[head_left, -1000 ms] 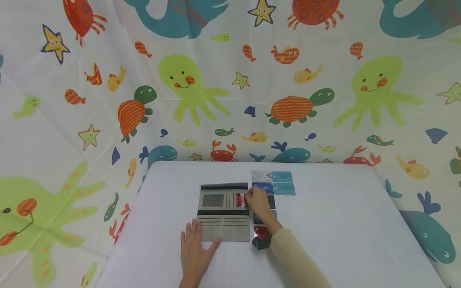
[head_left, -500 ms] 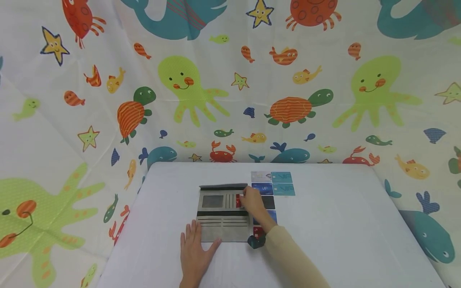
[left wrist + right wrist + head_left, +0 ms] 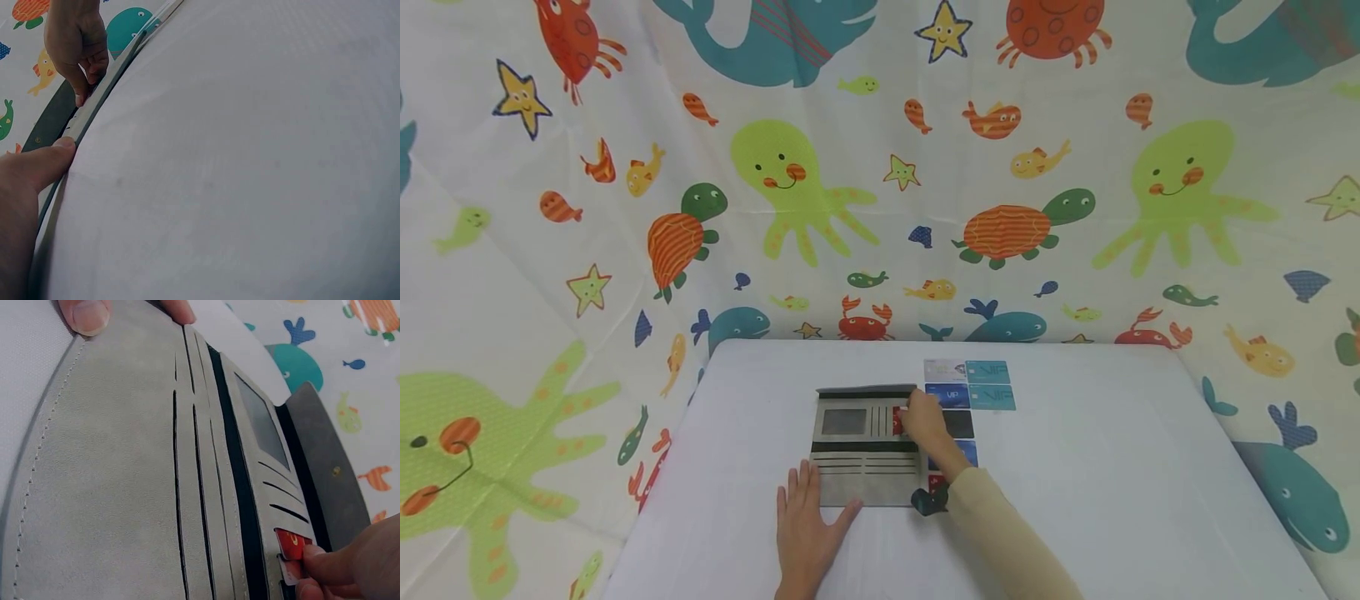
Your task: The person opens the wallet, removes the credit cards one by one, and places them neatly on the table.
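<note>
A grey wallet [image 3: 871, 492] lies unfolded on the white table, with slits for cards and a clear window [image 3: 844, 422]. My right hand [image 3: 927, 421] is over its upper right part. In the right wrist view, its thumb and finger pinch a pale reddish card [image 3: 291, 570] at a slot. Just beside that, a red card [image 3: 290, 542] with a yellow mark sits partly in its own slot. My left hand [image 3: 806, 529] lies spread at the lower left corner, fingertips and thumb touching the wallet's edges. The thumb [image 3: 55, 161] shows on the edge in the left wrist view.
Right of the wallet lie a silver card [image 3: 943, 370], two teal cards [image 3: 992, 397], a blue VIP card [image 3: 947, 395], a black card [image 3: 958, 423], another blue card [image 3: 962, 452] and a partly hidden red card [image 3: 936, 481]. A patterned cloth [image 3: 880, 233] hangs behind the table.
My right hand has moved slightly left with the card, from the wallet's right edge onto its slots, then stayed nearly in place. The left hand has kept its place.
</note>
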`<state>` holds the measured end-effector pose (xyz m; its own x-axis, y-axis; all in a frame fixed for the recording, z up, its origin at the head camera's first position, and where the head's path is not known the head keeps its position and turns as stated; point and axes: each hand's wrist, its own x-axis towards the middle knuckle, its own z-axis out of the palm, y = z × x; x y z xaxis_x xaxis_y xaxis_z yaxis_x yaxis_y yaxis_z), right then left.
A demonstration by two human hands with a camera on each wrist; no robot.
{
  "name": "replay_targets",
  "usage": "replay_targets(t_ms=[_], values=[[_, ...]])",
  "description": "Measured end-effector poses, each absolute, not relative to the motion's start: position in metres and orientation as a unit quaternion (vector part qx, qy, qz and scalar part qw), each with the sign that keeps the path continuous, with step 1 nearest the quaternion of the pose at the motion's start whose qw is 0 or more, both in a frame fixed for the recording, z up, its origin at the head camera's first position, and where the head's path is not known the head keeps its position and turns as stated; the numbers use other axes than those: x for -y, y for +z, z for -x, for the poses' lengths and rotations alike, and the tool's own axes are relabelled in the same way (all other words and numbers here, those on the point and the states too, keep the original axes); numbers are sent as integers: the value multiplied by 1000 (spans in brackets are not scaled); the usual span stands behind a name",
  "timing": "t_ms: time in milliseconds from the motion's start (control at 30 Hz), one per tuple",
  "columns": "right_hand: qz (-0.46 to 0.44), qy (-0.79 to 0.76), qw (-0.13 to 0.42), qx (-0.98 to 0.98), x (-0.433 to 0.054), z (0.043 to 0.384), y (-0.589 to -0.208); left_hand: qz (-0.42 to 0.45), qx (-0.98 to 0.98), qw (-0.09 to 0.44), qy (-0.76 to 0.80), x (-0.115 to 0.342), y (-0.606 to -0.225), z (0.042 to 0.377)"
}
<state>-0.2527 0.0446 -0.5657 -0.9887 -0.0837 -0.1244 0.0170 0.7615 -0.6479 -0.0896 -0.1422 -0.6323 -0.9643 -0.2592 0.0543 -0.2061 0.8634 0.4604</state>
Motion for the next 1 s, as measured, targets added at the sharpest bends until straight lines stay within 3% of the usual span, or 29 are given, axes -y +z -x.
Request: replay_targets(t_ms=[433,1000], values=[[37,-369,61,-927,-50,254,-575,-120,964,53,-231,141,-627,90],[28,-377,95,-921,-53,252,-573,-128,962,44,-238,142,-627,89]])
